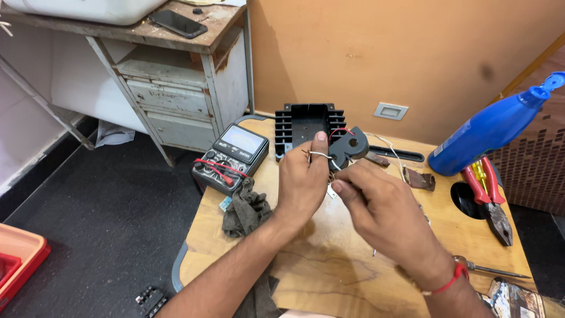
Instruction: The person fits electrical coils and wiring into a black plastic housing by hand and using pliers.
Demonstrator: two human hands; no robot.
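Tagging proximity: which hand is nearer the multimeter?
Left. The left hand is just right of the multimeter, apart from it; the right hand lies farther right, beyond the left.

You are in a small repair workshop: an analog multimeter (231, 157), red-handled pliers (487, 197) and a screwdriver (493, 271) lie on your worn wooden worktable (329, 265), beside a battered metal desk (176, 88).

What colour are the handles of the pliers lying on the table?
Red, on the pliers at the right, seen in the head view.

Blue bottle (491, 126), red-handled pliers (488, 194)
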